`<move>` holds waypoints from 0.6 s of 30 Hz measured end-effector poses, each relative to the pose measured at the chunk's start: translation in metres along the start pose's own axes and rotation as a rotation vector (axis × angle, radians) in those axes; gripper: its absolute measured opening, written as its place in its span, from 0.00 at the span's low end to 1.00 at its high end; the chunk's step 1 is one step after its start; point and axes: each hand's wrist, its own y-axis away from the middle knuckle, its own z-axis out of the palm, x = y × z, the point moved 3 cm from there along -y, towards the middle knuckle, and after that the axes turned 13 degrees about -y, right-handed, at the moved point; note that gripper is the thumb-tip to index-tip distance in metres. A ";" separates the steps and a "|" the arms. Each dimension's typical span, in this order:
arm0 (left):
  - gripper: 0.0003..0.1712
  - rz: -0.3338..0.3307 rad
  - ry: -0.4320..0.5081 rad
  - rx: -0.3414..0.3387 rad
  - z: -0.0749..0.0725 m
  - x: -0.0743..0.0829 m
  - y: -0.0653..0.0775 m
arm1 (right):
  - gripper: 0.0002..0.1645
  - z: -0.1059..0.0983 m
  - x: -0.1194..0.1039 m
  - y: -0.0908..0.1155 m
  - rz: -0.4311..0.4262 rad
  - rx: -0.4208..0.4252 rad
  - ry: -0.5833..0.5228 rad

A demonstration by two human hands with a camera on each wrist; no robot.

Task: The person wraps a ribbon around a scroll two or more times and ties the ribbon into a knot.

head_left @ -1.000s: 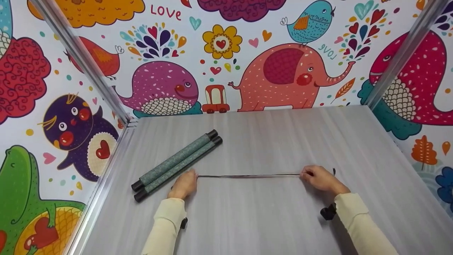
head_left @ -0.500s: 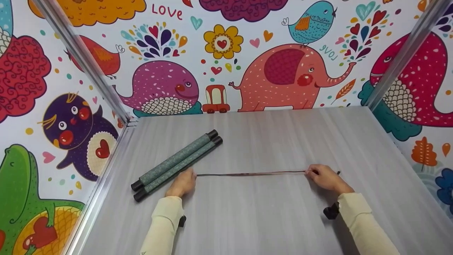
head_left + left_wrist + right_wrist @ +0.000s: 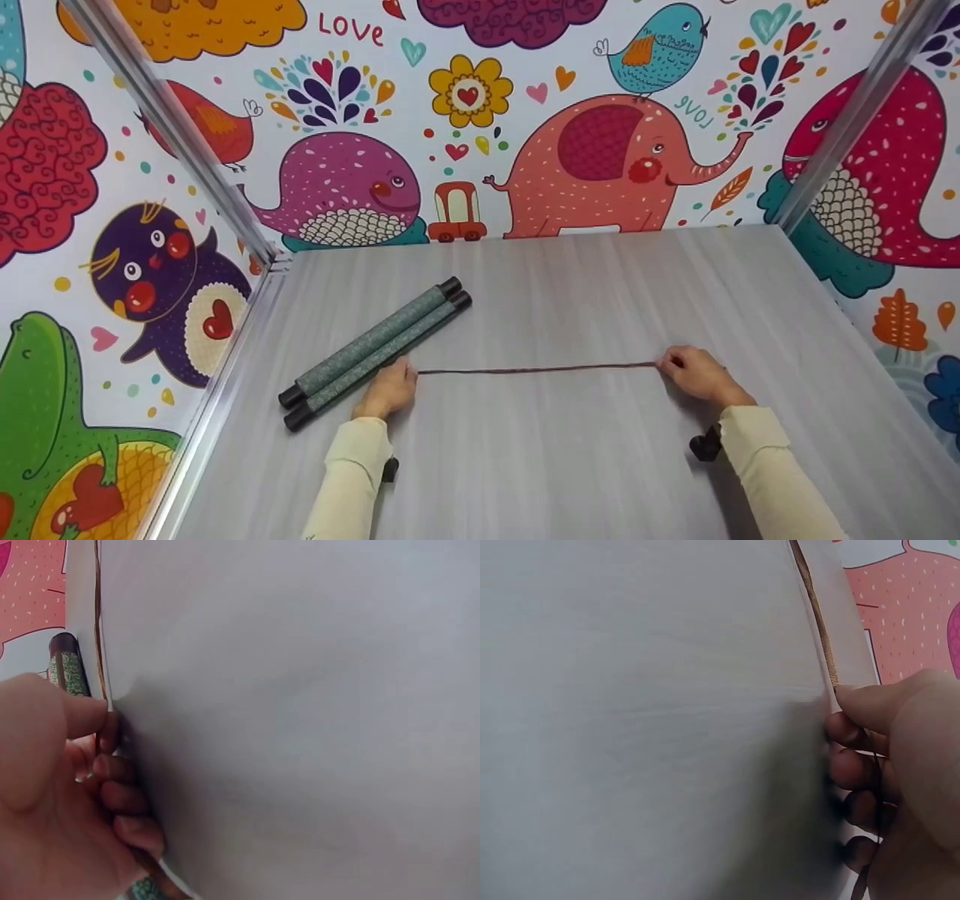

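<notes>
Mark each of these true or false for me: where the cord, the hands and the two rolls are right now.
1. The left hand and right hand each pinch one end of the thin cord. True.
2. The cord sags in a loose loop. False: it runs straight between the hands.
3. Two green rolls lie side by side near the left hand. True.
4. The rolls lie by the right hand. False: they are on the left of the table.

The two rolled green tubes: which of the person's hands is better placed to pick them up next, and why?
Probably the left hand: it rests right beside the tubes, pinching the cord. The right hand holds the cord's far end.
</notes>
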 end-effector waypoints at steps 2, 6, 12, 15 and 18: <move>0.09 -0.006 0.007 -0.010 0.002 0.000 0.000 | 0.12 0.000 0.002 0.000 0.004 0.014 -0.007; 0.10 -0.028 0.026 -0.045 0.003 0.000 0.000 | 0.11 -0.004 0.007 0.001 0.007 0.029 -0.014; 0.09 -0.048 0.051 -0.061 0.000 -0.001 -0.001 | 0.17 -0.014 0.013 0.005 0.145 0.087 -0.003; 0.10 -0.054 0.053 -0.066 -0.001 -0.002 -0.002 | 0.21 -0.018 0.014 0.006 0.253 0.111 -0.017; 0.10 -0.061 0.044 -0.069 0.000 -0.006 -0.002 | 0.22 -0.018 0.014 0.004 0.314 0.085 -0.051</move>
